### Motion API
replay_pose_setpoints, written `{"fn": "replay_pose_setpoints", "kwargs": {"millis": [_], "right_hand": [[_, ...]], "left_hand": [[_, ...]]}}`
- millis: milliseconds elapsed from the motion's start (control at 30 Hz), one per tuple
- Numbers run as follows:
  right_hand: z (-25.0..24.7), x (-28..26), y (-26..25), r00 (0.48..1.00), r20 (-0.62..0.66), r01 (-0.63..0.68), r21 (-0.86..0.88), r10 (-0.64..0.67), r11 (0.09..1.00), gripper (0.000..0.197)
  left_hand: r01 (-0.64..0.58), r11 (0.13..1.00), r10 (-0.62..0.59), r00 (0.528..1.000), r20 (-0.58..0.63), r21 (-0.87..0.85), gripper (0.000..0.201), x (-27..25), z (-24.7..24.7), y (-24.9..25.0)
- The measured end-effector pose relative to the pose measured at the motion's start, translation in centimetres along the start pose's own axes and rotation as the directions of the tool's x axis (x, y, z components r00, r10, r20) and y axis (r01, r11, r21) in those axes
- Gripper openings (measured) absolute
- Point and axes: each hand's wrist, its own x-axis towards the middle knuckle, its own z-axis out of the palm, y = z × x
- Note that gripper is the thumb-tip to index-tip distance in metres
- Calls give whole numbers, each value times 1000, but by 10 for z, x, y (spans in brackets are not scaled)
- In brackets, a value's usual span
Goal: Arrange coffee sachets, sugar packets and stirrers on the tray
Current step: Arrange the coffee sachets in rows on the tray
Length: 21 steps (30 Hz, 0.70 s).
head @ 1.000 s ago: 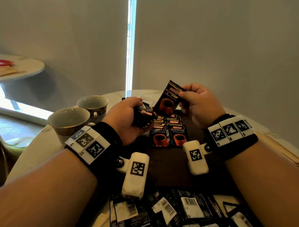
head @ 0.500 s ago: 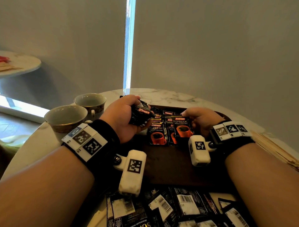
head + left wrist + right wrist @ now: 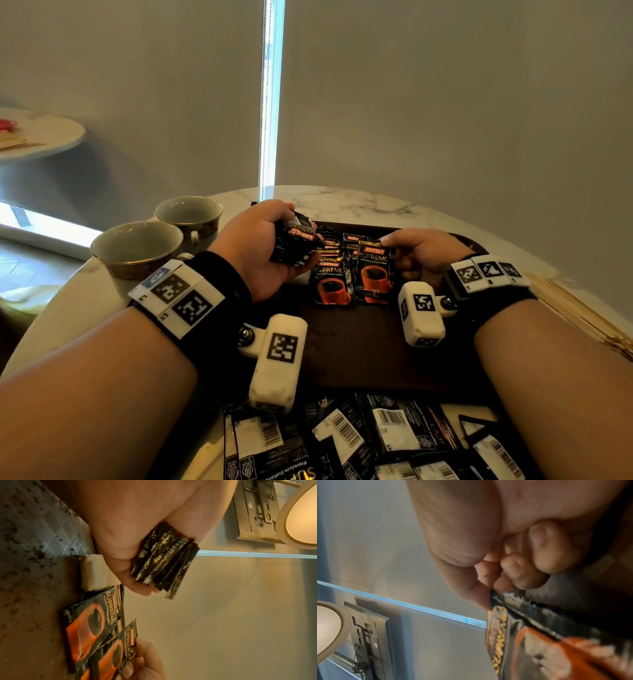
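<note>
A dark brown tray (image 3: pixel 359 346) lies on the marble table. Two rows of black coffee sachets (image 3: pixel 330 281) with orange cups lie overlapped at its far end. My left hand (image 3: pixel 260 246) grips a stack of coffee sachets (image 3: pixel 294 245) (image 3: pixel 163 559) above the left row. My right hand (image 3: pixel 416 251) pinches the top corner of one coffee sachet (image 3: pixel 373 274) (image 3: pixel 539 642) that lies on the front of the right row. Wooden stirrers (image 3: pixel 579 311) lie on the table to the tray's right.
Two empty cups (image 3: pixel 137 246) (image 3: pixel 188 214) stand left of the tray. Several sachets lie face down in a loose heap (image 3: pixel 359 442) at the table's near edge. A second round table (image 3: pixel 37 133) is at the far left. A grey wall stands behind.
My right hand has come down from mid-air and laid its sachet on the front of the right row. The left hand has stayed in place with its stack.
</note>
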Motion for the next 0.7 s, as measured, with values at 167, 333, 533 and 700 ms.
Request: {"fn": "replay_pose_setpoints", "kwargs": {"millis": [167, 333, 533, 700], "right_hand": [[-1, -4, -1, 998, 53, -38, -105, 43, 994, 9], [-3, -3, -3, 993, 110, -29, -174, 49, 984, 12], [-2, -5, -4, 994, 109, 7, -217, 18, 976, 10], [1, -5, -5, 996, 82, 36, -275, -14, 961, 7]], "left_hand": [[1, 1000, -1, 1000, -1, 6, 23, 0, -1, 0], [2, 1000, -2, 1000, -2, 2, 23, 0, -1, 0], [6, 1000, -6, 1000, 1, -8, 24, 1, -1, -1], [3, 1000, -4, 1000, -5, -9, 23, 1, 0, -1]]}}
